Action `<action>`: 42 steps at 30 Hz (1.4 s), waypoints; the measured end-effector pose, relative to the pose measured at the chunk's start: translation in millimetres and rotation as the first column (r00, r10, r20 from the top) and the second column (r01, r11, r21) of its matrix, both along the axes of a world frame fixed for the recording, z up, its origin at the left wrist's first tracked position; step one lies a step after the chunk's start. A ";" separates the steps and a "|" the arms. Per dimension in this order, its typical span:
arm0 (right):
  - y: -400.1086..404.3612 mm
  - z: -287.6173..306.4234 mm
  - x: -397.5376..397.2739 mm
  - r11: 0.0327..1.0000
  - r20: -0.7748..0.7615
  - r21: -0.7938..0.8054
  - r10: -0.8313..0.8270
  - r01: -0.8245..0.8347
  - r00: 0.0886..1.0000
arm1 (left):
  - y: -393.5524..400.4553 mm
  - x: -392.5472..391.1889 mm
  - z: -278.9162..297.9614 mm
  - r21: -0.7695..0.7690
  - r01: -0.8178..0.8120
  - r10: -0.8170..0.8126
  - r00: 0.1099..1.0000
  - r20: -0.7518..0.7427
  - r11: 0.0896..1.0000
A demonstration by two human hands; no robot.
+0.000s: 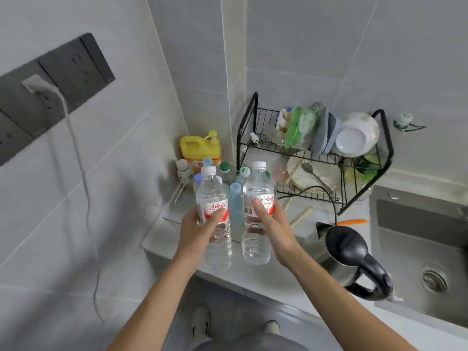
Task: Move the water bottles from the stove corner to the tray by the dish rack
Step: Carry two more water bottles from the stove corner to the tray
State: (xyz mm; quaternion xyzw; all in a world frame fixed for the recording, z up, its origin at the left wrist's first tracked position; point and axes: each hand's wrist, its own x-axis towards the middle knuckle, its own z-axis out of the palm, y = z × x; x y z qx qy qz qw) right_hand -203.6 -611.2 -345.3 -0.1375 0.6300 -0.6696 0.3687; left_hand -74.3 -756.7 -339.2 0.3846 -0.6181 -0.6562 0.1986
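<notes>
Each of my hands holds one clear water bottle with a white cap and a red-and-white label. My left hand (200, 229) grips the left bottle (214, 196) around its label. My right hand (272, 224) grips the right bottle (257, 188) the same way. Both bottles are upright above the front part of a clear tray (169, 214) on the counter left of the black dish rack (247, 138). Several other bottles (234, 201) with blue, green and white caps stand on the tray behind them.
A yellow detergent jug (200, 146) stands in the corner behind the tray. The dish rack holds plates, bowls and a spoon. A black-and-steel kettle (354, 259) sits right of my hands, its cord running under the rack. Chopsticks (301, 216) lie nearby. The sink (420, 252) is at far right.
</notes>
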 end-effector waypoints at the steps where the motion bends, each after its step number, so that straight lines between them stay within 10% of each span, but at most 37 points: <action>1: -2.7 0.5 -2.5 0.999 0.001 0.021 -0.030 0.029 1.000 | -7.6 -6.9 -2.3 -0.019 0.043 -0.043 0.999 -0.001 0.999; 17: -34.3 -7.1 -4.9 0.878 -0.327 0.103 -0.413 0.467 0.850 | -89.7 -62.6 -21.2 -0.382 0.467 -0.422 0.884 0.200 0.798; 24: -32.2 -42.9 11.4 0.897 -0.446 0.275 -0.200 0.346 0.872 | -94.4 -59.1 -49.1 -0.398 0.574 -0.433 0.812 0.391 0.716; 30: -26.9 -66.4 5.8 0.721 -0.613 0.616 0.186 0.317 0.767 | -85.3 -53.8 -67.7 -0.366 0.624 -0.436 0.763 0.477 0.691; 42: -14.0 -78.4 -8.9 0.731 -0.686 0.631 0.369 0.261 0.627 | -80.3 -45.8 -74.8 -0.423 0.636 -0.460 0.766 0.450 0.645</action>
